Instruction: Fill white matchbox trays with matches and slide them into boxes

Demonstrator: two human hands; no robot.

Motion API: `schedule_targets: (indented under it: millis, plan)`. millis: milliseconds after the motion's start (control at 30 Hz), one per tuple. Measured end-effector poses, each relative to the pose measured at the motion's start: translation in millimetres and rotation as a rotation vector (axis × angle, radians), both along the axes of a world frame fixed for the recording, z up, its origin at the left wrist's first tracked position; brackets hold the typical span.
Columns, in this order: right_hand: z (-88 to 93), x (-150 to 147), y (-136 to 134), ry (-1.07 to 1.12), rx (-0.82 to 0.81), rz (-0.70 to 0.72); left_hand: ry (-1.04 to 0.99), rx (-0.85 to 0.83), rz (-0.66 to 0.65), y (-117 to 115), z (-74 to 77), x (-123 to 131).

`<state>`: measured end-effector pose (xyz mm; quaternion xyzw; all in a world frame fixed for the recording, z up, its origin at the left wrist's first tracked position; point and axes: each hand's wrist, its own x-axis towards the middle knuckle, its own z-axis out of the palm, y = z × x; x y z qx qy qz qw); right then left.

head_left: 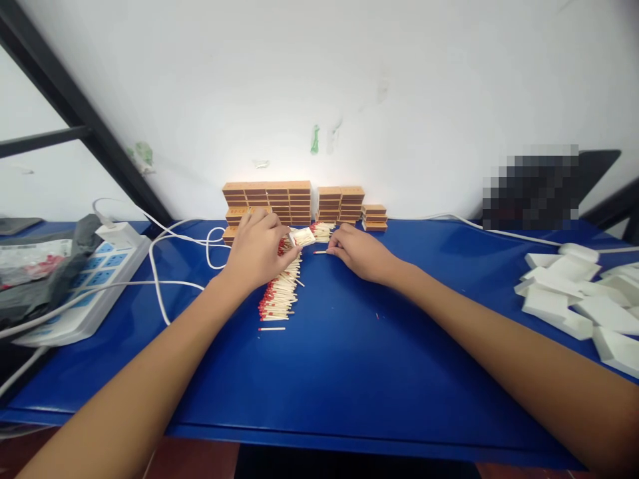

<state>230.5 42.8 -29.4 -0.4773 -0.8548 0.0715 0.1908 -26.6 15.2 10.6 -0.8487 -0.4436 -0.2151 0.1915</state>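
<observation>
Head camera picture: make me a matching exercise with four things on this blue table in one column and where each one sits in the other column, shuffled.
Things:
1. stacked matchboxes
2. white boxes
3. power strip
4. loose matches

Places:
A. at the left edge of the table
B. in a row on the middle of the table, running out from under the left hand
C. at the back, against the wall
D. heaped at the right edge

Pairs: 1-C, 2-D, 3-A, 4-B
</observation>
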Motion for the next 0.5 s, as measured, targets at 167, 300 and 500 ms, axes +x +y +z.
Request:
schedule_targets:
  millis: [167,300,500]
  plan:
    - [6.0,7,1,0.084,0.115,-0.030,0.019,-0.009,-0.016,0,-1.1,1]
    - [9.4,0,-5,0.113,0.220,-0.001,0.015,-0.039,-0.081,-4,-2.0,4]
    - [8.0,-11,-10,0.055,0.250,0.074,0.005,-0.102,-0.188,-7,-0.6,9]
